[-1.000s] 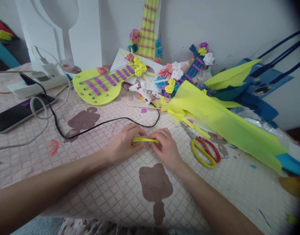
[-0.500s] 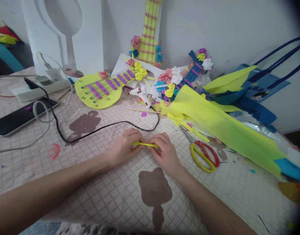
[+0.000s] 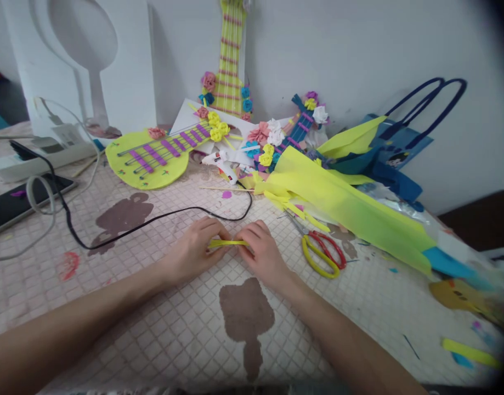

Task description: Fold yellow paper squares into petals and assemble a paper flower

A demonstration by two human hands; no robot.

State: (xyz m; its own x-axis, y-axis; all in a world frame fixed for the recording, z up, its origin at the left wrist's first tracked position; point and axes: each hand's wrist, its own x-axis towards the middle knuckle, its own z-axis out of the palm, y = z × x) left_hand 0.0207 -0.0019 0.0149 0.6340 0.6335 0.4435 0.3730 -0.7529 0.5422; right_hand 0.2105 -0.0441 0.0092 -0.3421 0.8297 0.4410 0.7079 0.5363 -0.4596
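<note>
A narrow yellow paper strip (image 3: 227, 242) is stretched between my two hands, just above the patterned tablecloth (image 3: 186, 323). My left hand (image 3: 198, 247) pinches its left end, and my right hand (image 3: 262, 252) pinches the other end, with the fingertips of both close together. Fingers partly hide the ends of the strip. To the right of my right hand lie scissors (image 3: 321, 255) with one yellow and one red handle. Beyond the hands, a white glue gun (image 3: 222, 163) rests near loose yellow paper strips (image 3: 295, 209).
A yellow paper guitar (image 3: 148, 159) lies at the back left, near a power strip (image 3: 41, 159) and a phone (image 3: 27, 203). A black cable (image 3: 181, 211) curves across the table. Large yellow crepe paper (image 3: 350, 211) and a blue bag (image 3: 400, 148) occupy the right side.
The view has shifted to the right, so everything appears further left. Both hands still grip the yellow paper strip, and slightly more of it shows between them.
</note>
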